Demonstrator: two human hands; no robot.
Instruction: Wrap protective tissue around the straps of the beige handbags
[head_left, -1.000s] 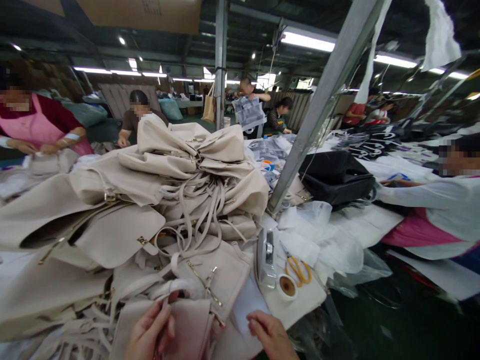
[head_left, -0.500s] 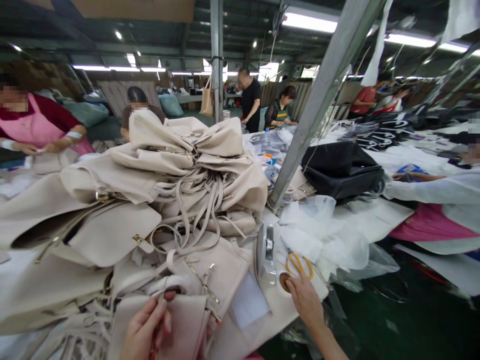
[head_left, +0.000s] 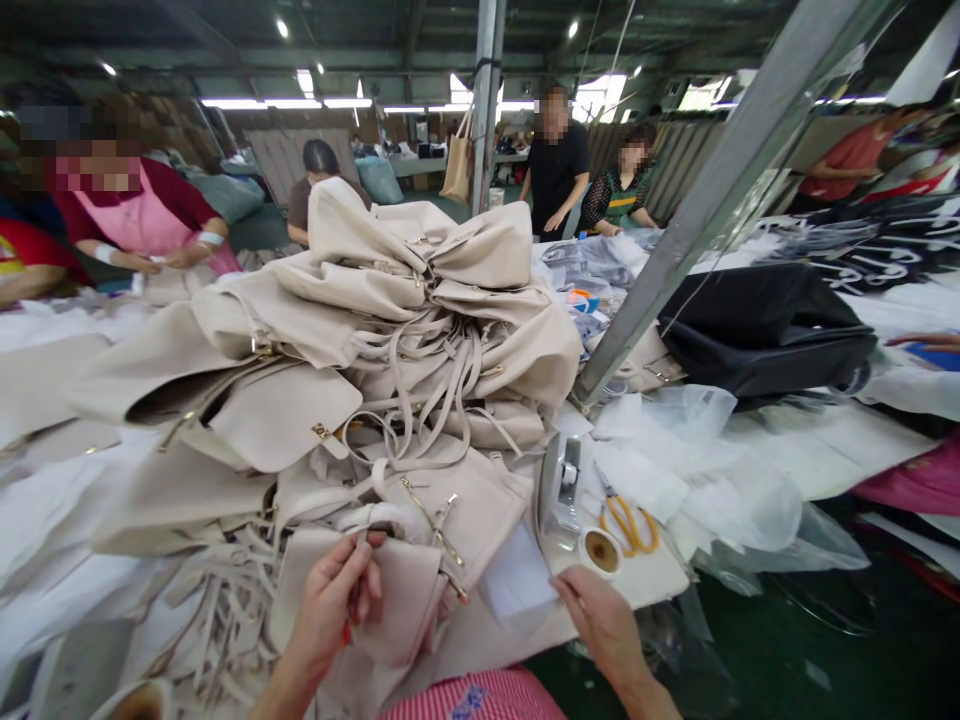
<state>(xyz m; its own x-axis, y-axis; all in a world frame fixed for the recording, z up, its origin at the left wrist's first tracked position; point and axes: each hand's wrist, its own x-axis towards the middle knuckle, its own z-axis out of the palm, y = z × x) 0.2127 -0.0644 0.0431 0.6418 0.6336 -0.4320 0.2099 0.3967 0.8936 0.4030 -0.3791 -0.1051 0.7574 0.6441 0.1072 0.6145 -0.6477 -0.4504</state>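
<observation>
My left hand (head_left: 337,600) is closed in a pinch on the top edge of a beige bag (head_left: 409,600) that lies in front of me; something small and orange shows under the fingers. My right hand (head_left: 604,625) rests at the table's near edge with its fingers stretched out and nothing in them, just below a small roll of tape (head_left: 600,552). Yellow-handled scissors (head_left: 631,525) lie right of the roll. A grey tool (head_left: 560,485) stands behind it. A white card (head_left: 519,580) lies between my hands.
A tall heap of beige bags and straps (head_left: 420,300) fills the table ahead. A slanted metal post (head_left: 712,190) rises at the right, with a black bag (head_left: 757,330) and clear plastic bags (head_left: 697,470) beyond. Co-workers stand around, one in a pink apron (head_left: 135,220) at the left.
My right hand has drawn back from the roll of tape toward the table's edge. The camera has turned slightly left and down. My left hand keeps its pinch on the bag.
</observation>
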